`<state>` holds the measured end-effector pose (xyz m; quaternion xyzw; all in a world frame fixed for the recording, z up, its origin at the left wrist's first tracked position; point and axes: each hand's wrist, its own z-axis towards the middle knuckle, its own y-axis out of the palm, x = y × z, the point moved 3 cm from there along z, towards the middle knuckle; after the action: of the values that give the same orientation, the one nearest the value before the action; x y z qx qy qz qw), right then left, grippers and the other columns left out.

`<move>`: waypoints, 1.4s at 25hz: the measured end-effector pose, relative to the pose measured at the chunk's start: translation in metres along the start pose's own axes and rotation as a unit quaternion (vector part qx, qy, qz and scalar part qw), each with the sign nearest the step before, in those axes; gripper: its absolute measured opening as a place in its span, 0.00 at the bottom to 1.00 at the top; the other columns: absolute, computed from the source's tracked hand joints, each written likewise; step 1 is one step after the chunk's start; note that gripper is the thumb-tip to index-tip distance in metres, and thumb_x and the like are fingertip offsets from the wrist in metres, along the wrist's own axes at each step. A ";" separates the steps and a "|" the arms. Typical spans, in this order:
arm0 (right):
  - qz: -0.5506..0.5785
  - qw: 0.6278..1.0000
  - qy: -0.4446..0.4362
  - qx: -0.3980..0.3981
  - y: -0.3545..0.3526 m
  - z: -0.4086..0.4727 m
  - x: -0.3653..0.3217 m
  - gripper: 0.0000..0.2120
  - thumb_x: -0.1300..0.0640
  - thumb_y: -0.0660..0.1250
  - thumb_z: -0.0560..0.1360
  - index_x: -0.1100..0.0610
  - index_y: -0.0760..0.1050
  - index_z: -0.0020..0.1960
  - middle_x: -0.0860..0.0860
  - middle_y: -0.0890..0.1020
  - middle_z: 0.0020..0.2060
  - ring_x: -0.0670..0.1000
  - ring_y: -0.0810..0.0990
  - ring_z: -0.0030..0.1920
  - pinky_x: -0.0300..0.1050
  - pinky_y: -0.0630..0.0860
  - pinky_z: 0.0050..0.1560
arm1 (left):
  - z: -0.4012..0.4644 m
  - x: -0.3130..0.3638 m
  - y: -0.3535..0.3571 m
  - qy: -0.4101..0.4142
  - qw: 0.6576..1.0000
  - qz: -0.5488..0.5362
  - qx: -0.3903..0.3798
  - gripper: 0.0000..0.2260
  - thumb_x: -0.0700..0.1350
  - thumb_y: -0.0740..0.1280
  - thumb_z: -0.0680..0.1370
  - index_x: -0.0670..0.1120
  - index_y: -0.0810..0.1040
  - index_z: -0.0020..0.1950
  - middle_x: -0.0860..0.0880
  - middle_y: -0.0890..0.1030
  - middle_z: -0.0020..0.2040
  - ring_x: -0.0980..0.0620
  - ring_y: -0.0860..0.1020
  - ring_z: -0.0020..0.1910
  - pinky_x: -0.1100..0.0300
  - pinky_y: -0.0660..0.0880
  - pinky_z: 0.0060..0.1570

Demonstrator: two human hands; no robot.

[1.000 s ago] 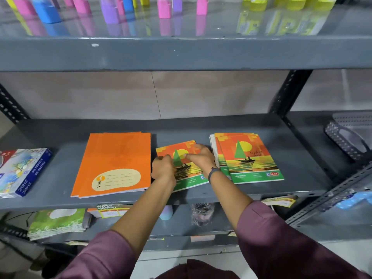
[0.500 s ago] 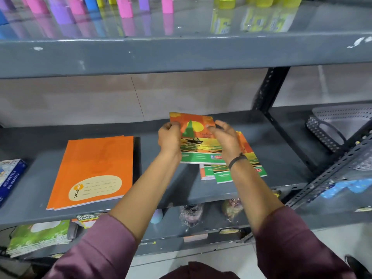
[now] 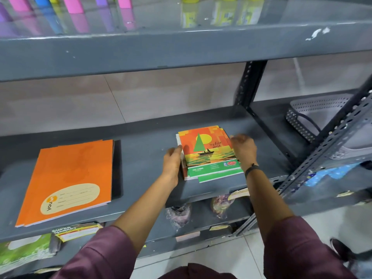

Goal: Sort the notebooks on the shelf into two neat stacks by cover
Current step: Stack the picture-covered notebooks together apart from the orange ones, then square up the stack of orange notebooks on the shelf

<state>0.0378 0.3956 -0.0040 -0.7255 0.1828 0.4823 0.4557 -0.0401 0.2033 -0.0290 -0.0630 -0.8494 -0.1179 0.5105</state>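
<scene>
A stack of sailboat-cover notebooks (image 3: 209,156), orange and green, lies on the grey shelf (image 3: 145,158) right of centre, its lower books slightly fanned out. My left hand (image 3: 172,164) presses against the stack's left edge. My right hand (image 3: 244,150) rests on its right edge, fingers curled at the far corner. A stack of plain orange notebooks (image 3: 68,180) with a cream label lies flat at the shelf's left, well apart from both hands.
A grey perforated basket (image 3: 314,115) sits on the neighbouring shelf at right, behind a slotted metal upright (image 3: 330,150). Coloured bottles (image 3: 72,5) stand on the shelf above. Paper packs (image 3: 24,252) and wrapped items lie on the shelf below.
The sailboat notebook that both hands held up in the air now lies on top of the right stack. Both hands have come down to the stack's sides.
</scene>
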 end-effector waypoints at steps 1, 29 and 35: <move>0.017 1.000 0.016 -0.021 -0.002 -0.001 0.006 0.13 0.50 0.62 0.76 0.59 0.76 0.41 0.56 0.78 0.39 0.58 0.76 0.46 0.45 0.68 0.43 | 0.003 -0.005 -0.001 -0.019 1.000 0.004 -0.014 0.20 0.52 0.60 0.77 0.43 0.70 0.65 0.44 0.78 0.60 0.45 0.77 0.57 0.50 0.72 0.62; -0.320 0.904 -0.122 -0.256 -0.003 -0.023 0.009 0.33 0.56 0.82 0.56 0.60 0.71 0.57 0.56 0.81 0.56 0.59 0.80 0.55 0.55 0.77 0.58 | -0.003 -0.007 -0.004 0.142 0.854 0.497 -0.055 0.32 0.44 0.80 0.57 0.44 0.72 0.59 0.45 0.81 0.57 0.44 0.79 0.55 0.56 0.74 0.52; -0.366 0.887 -0.148 -0.240 -0.008 -0.025 0.002 0.33 0.53 0.82 0.57 0.62 0.71 0.56 0.58 0.82 0.54 0.59 0.81 0.53 0.53 0.78 0.55 | -0.012 -0.004 -0.006 0.150 0.839 0.523 -0.018 0.32 0.46 0.80 0.58 0.43 0.73 0.58 0.45 0.82 0.55 0.44 0.79 0.53 0.57 0.74 0.46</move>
<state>0.0575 0.3787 0.0013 -0.7481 -0.2872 0.4121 0.4335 -0.0294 0.1945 -0.0281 -0.4889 -0.6011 0.1430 0.6158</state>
